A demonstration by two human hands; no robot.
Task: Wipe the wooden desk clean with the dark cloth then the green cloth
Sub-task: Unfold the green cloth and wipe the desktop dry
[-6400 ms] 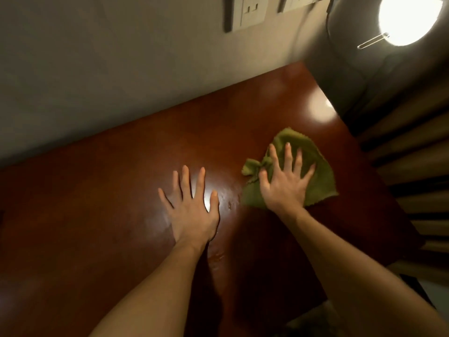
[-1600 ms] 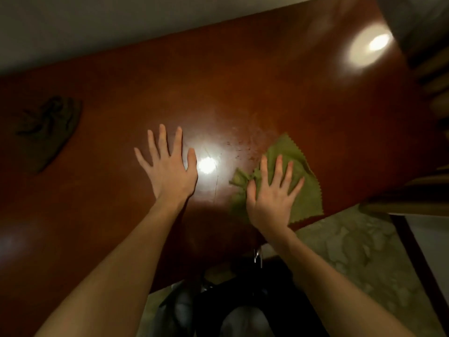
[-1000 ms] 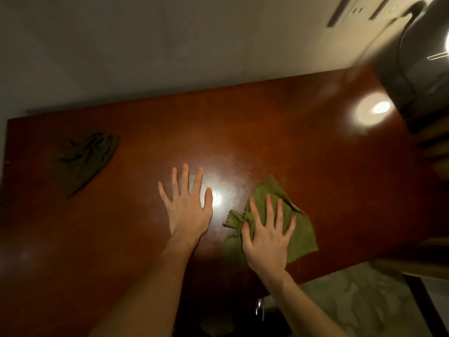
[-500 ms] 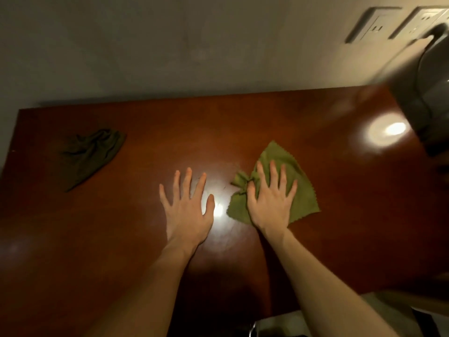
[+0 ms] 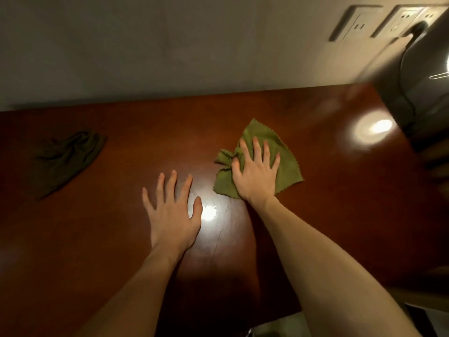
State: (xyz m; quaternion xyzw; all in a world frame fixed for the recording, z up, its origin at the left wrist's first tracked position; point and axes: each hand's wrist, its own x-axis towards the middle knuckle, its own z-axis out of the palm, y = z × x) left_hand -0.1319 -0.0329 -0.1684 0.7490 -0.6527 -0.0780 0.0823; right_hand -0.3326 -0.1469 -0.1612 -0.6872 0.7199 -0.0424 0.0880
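The green cloth (image 5: 285, 158) lies spread on the reddish wooden desk (image 5: 121, 239), right of centre. My right hand (image 5: 255, 173) presses flat on it with straight, spread fingers. My left hand (image 5: 171, 212) rests flat on the bare desk, just left of the cloth and nearer to me. The dark cloth (image 5: 65, 160) lies crumpled at the desk's far left, apart from both hands.
A grey wall (image 5: 170, 45) runs along the desk's far edge, with two sockets (image 5: 357, 23) at the upper right. A dark lamp body (image 5: 422, 76) stands at the desk's right end. Its light glares on the wood (image 5: 374, 128). Floor shows below the near edge.
My right hand has pushed the green cloth away from me, toward the wall and slightly right. The left hand stays flat in place. The dark cloth has not moved.
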